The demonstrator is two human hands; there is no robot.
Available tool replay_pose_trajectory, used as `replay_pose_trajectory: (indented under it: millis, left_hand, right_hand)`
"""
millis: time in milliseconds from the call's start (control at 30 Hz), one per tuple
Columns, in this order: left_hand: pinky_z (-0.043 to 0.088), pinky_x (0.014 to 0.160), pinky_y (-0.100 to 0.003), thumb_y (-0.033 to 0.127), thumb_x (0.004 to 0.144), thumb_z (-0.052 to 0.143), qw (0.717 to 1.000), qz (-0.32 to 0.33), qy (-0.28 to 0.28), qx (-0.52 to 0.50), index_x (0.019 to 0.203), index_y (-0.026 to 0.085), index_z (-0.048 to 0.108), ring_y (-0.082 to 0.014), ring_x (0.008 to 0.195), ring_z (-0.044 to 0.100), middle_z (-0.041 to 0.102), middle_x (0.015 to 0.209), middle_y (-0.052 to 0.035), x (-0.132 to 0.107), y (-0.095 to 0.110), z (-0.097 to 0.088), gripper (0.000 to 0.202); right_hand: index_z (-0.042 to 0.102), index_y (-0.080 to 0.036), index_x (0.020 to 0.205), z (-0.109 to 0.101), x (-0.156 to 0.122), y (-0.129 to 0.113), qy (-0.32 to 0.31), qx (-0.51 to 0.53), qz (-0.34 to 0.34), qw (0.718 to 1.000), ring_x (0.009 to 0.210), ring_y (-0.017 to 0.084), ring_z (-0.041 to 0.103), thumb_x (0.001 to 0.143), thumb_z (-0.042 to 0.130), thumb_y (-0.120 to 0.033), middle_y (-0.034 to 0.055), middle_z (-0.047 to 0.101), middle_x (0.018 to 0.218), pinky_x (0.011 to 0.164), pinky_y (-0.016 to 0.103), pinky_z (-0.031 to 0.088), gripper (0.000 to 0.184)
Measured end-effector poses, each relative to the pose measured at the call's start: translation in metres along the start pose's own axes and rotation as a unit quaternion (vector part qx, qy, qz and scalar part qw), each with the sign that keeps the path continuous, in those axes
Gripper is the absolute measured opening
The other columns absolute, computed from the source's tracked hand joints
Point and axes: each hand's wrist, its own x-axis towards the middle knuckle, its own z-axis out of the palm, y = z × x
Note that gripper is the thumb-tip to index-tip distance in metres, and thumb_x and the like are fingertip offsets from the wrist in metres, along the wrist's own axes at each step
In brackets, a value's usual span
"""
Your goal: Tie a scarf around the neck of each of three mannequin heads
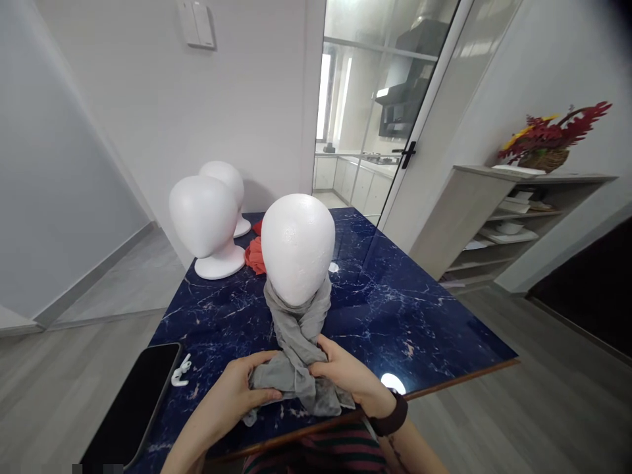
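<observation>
A white foam mannequin head stands upright on the blue marbled table, with a grey scarf wound around its neck. The scarf's ends hang down toward me and cross in front. My left hand pinches the left end, thumb below and fingers above. On the other side, my right hand grips the scarf near the crossing, with its fingertips partly hidden in the folds. A dark band circles my right wrist.
Two more white mannequin heads stand at the back left, beside a bunched red cloth. A black phone and white earbuds lie at the left edge of the table. Past its right side are a shelf unit and a glass door.
</observation>
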Motion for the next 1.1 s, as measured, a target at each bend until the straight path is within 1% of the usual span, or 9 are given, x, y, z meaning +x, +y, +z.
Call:
replay_pose_trajectory:
  millis: [100, 233, 333, 433, 633, 767, 933, 1000, 1100]
  left_hand:
    - [0.046, 0.094, -0.034, 0.021, 0.064, 0.074, 0.998, 0.018, 0.052, 0.002, 0.098, 0.022, 0.074, -0.0252, 0.098, 0.064, 0.073, 0.102, -0.0058, 0.003, -0.003, -0.011, 0.033]
    - [0.043, 0.096, -0.032, 0.029, 0.074, 0.067, 0.989, 0.041, 0.144, 0.002, 0.096, 0.023, 0.074, -0.0241, 0.102, 0.061, 0.072, 0.103, -0.0051, 0.005, -0.008, -0.018, 0.024]
    - [0.045, 0.092, -0.031, 0.037, 0.079, 0.063, 0.985, 0.026, 0.142, -0.099, 0.101, 0.019, 0.071, -0.0232, 0.098, 0.062, 0.072, 0.099, -0.0062, 0.007, -0.006, -0.005, 0.03]
    - [0.045, 0.089, -0.029, 0.038, 0.079, 0.064, 0.976, 0.044, 0.143, -0.159, 0.103, 0.017, 0.068, -0.0225, 0.097, 0.061, 0.071, 0.098, -0.0067, 0.011, 0.003, 0.017, 0.033]
    - [0.033, 0.105, -0.033, 0.03, 0.079, 0.065, 0.983, 0.125, 0.082, -0.106, 0.124, 0.022, 0.053, -0.0235, 0.121, 0.05, 0.061, 0.124, -0.0091, 0.026, 0.022, 0.043, 0.047]
    - [0.021, 0.112, -0.043, 0.017, 0.084, 0.048, 0.986, 0.141, 0.082, -0.026, 0.126, 0.023, 0.051, -0.0241, 0.13, 0.041, 0.054, 0.132, -0.0099, 0.033, 0.014, 0.042, 0.043]
    - [0.023, 0.112, -0.049, -0.003, 0.069, 0.039, 0.941, 0.21, 0.138, 0.226, 0.116, 0.025, 0.061, -0.0266, 0.133, 0.029, 0.052, 0.133, -0.0052, 0.042, -0.01, 0.041, 0.06]
    - [0.027, 0.11, -0.05, -0.003, 0.067, 0.039, 0.928, 0.205, 0.169, 0.262, 0.117, 0.026, 0.062, -0.0279, 0.13, 0.033, 0.045, 0.136, -0.007, 0.044, -0.016, 0.044, 0.062]
    - [0.037, 0.103, -0.049, 0.003, 0.074, 0.041, 0.938, 0.164, 0.207, 0.224, 0.117, 0.024, 0.062, -0.0268, 0.119, 0.044, 0.041, 0.128, -0.0117, 0.046, -0.022, 0.05, 0.052]
  right_hand:
    - [0.062, -0.02, 0.115, -0.011, -0.002, -0.004, 0.014, -0.043, -0.01, 0.999, 0.088, 0.015, 0.061, 0.06, 0.052, -0.006, 0.0008, 0.067, 0.101, 0.082, 0.026, 0.048, 0.058]
    - [0.053, -0.021, 0.128, -0.019, -0.004, 0.004, 0.063, -0.045, 0.033, 0.996, 0.08, 0.015, 0.063, 0.06, 0.051, -0.007, 0.0039, 0.066, 0.104, 0.069, 0.025, 0.05, 0.07]
    - [0.042, -0.02, 0.137, -0.015, -0.005, 0.017, 0.068, -0.086, 0.018, 0.994, 0.081, 0.016, 0.064, 0.064, 0.049, -0.009, 0.0062, 0.065, 0.11, 0.072, 0.028, 0.05, 0.074]
    - [0.048, -0.018, 0.132, -0.001, -0.005, 0.027, 0.115, -0.199, -0.052, 0.972, 0.092, 0.018, 0.063, 0.068, 0.047, -0.006, 0.0069, 0.067, 0.105, 0.084, 0.029, 0.046, 0.065]
    - [0.061, -0.016, 0.108, 0.025, -0.003, 0.033, 0.142, -0.302, -0.113, 0.936, 0.073, 0.017, 0.06, 0.071, 0.043, -0.004, 0.0056, 0.066, 0.084, 0.071, 0.025, 0.044, 0.042]
    - [0.064, -0.018, 0.104, 0.027, -0.003, 0.027, 0.137, -0.259, -0.134, 0.947, 0.071, 0.015, 0.057, 0.072, 0.041, -0.005, 0.0021, 0.063, 0.079, 0.069, 0.025, 0.044, 0.041]
    - [0.066, -0.021, 0.107, 0.022, 0.003, 0.025, 0.14, -0.198, -0.161, 0.957, 0.104, 0.018, 0.057, 0.074, 0.041, -0.007, 0.0057, 0.062, 0.109, 0.096, 0.032, 0.043, 0.044]
    - [0.065, -0.021, 0.112, 0.022, 0.004, 0.031, 0.141, -0.209, -0.141, 0.957, 0.117, 0.02, 0.052, 0.072, 0.042, -0.006, 0.0068, 0.058, 0.122, 0.104, 0.035, 0.038, 0.048]
    - [0.057, -0.021, 0.125, 0.026, 0.0, 0.039, 0.179, -0.267, -0.127, 0.938, 0.13, 0.022, 0.041, 0.074, 0.042, -0.006, 0.009, 0.044, 0.139, 0.109, 0.038, 0.034, 0.056]
